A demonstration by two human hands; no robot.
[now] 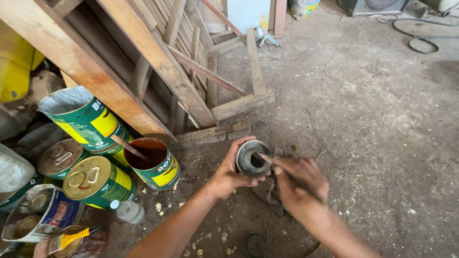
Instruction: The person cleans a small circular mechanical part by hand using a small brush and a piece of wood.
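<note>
Small tin (252,158) in left hand (228,177), paint cans (95,179) beside.

A dusty grey concrete floor (373,124) fills most of the view, strewn with sawdust and small wood chips. At the left, a slatted wooden frame (158,67) leans at a slant, its weathered planks reaching down to the floor. Below it stand green-and-yellow paint cans (95,181), one open with a stick in it. A black cable (423,43) coils at the upper right. Daylight is soft and even.
</note>
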